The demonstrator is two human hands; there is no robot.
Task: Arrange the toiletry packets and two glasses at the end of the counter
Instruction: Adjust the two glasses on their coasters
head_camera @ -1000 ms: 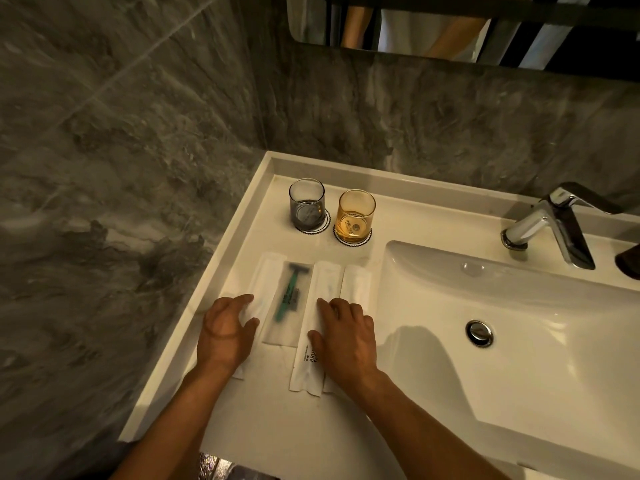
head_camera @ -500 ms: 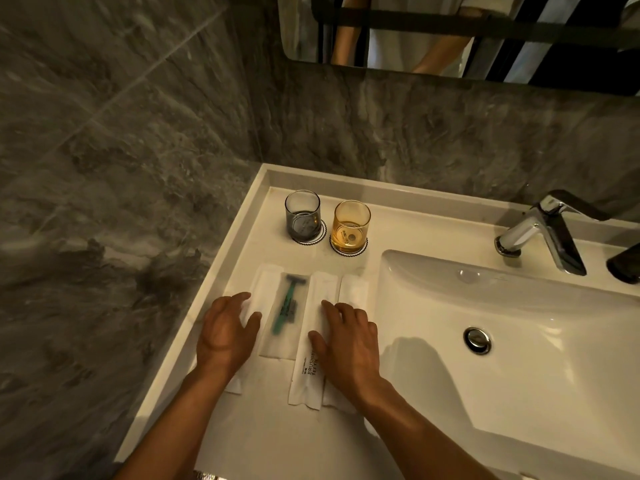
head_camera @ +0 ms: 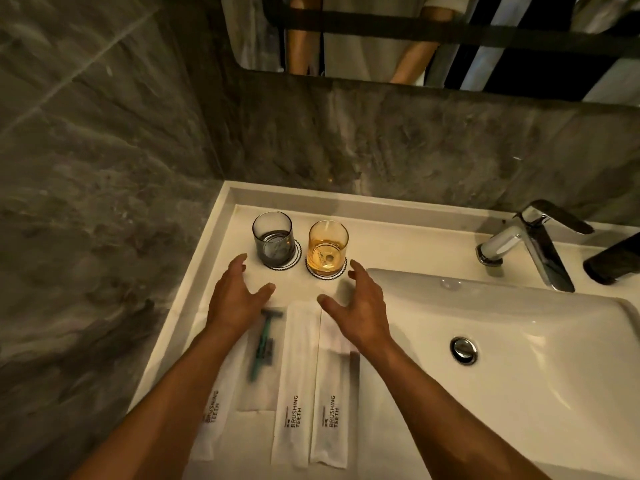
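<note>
The left hand [head_camera: 237,299] is covering the far end of the leftmost packet [head_camera: 214,410]; the razor packet [head_camera: 262,351] is reading blurred. Three white packets are showing "BRUSHING TEETH". Both hands, fingers spread and gripping nothing, are hovering near the grey glass [head_camera: 273,239] and amber glass [head_camera: 327,247] at the counter's [head_camera: 398,244] far left; the right hand [head_camera: 360,311] is overlapping the rightmost packet [head_camera: 331,403].

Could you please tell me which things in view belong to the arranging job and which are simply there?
Part of the job:
grey glass
amber glass
razor packet
three toothbrush packets

Just there:
tap
basin drain
mirror
dark object at the right edge
</note>
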